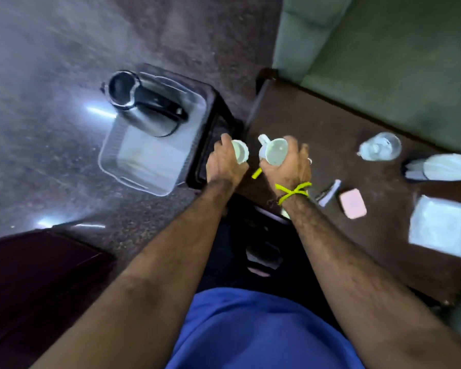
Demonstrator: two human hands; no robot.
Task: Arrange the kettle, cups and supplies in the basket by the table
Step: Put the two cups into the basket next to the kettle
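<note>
My arms are bare from the elbows down, no sleeves reaching them, dark hair along both forearms. My left hand [224,166] wears nothing that I can see. On my right hand [286,166] a small pale ring [309,161] sits on one finger at the three o'clock edge of the hand. Around my right wrist is a bright yellow-green thread [293,193], knotted, with loose ends sticking out toward two and nine o'clock. A blue shirt [261,331] covers my belly at six o'clock, with dark trousers [237,249] above it.
</note>
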